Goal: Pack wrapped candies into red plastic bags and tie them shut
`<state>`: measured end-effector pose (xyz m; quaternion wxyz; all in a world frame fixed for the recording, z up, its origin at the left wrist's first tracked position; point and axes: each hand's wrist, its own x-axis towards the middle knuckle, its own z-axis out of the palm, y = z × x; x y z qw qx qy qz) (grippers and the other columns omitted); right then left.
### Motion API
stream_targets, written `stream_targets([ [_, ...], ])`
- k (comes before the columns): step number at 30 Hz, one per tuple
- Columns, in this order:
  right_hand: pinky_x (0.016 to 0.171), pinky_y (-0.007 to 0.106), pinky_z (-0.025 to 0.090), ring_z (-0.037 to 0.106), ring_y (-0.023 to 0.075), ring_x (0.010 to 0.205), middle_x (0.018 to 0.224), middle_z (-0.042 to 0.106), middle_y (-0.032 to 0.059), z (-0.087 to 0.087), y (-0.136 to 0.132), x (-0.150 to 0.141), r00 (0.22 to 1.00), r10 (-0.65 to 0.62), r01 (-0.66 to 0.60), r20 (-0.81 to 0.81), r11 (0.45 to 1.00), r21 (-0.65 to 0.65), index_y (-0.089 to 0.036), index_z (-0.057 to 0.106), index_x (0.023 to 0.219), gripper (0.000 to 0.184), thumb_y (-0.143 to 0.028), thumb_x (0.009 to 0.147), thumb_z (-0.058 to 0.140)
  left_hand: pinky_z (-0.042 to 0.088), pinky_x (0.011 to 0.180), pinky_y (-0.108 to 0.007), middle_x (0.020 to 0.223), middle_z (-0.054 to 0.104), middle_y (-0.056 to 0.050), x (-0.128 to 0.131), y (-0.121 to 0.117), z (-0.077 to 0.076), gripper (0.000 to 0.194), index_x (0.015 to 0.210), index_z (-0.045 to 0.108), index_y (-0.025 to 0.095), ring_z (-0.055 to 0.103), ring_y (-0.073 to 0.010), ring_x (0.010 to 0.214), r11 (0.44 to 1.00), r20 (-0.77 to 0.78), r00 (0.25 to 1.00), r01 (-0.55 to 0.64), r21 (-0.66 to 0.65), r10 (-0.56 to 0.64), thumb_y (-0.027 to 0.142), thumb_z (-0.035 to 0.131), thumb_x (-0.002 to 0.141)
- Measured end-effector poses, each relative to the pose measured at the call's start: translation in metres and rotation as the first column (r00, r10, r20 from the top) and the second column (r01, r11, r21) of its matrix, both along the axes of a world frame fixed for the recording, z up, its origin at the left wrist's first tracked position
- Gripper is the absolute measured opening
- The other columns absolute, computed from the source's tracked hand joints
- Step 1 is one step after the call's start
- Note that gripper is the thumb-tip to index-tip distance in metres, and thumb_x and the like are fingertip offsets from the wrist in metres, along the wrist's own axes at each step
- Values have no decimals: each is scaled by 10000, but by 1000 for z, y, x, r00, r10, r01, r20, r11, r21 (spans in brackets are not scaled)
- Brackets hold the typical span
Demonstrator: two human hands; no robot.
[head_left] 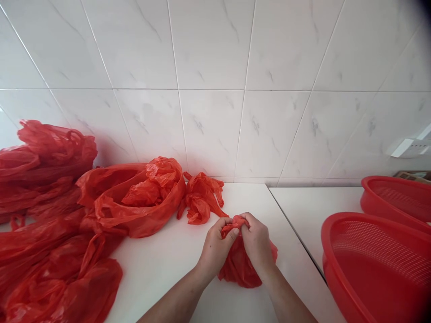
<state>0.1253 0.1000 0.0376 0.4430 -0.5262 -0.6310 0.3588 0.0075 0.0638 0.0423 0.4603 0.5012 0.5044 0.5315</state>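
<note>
White countertop [158,273] under both hands [257,244], fingers [232,226] clenched on a red plastic bag [239,269]

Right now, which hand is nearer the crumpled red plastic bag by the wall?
Left. The left hand sits just in front of the crumpled red plastic bag; the right hand is farther right.

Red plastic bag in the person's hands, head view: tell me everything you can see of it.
The red plastic bag is thin, glossy, crumpled film. Its top is gathered into a bunch, pinched between the left hand and right hand. Below them, the rest bulges in a loose, wrinkled mass against the white counter. Any handles are hidden in the bunch.
</note>
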Motion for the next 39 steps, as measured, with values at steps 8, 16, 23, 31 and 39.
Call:
stream_targets([
  [8,786,314,473,614,196,878,954,655,18,18,1,15,845,416,-484,-336,862,-149,-216,603,1045,281,-236,766,573,438,677,-252,792,627,-13,-5,4,-1,204,838,615,192,567,-169,746,998,57,997,-53,-20,55,391,580,812],
  [16,607,263,416,539,148,646,688,610,-34,6,8,13,971,222,-227,-85,973,-45,-216,597,752,96,-193,738,506,308,532,-201,602,427,52,-1,-3,-3,245,675,511,182,375,-98,568,999,-10,999,-33,2,33,367,580,820],
  [23,835,324,450,627,196,877,917,696,8,11,6,20,946,249,-271,-206,959,-87,-222,676,975,364,-135,698,457,378,587,-235,672,563,13,3,-5,-13,165,731,571,201,488,-143,632,997,-195,981,-2,74,17,325,546,837],
  [31,751,346,511,655,192,751,868,708,46,6,13,34,687,150,-396,-711,898,-193,-199,642,981,308,-367,727,688,417,887,-388,1173,600,-93,-15,-7,-18,362,1273,464,253,553,-242,1044,905,-536,805,-4,425,255,261,438,912],
  [39,812,387,478,630,236,863,943,689,63,-21,36,46,951,-184,153,-249,978,-138,-189,665,939,273,-347,736,576,347,899,-429,869,616,-60,-40,-43,-10,222,1005,604,190,536,-193,825,678,-742,450,332,656,498,101,458,864],
])
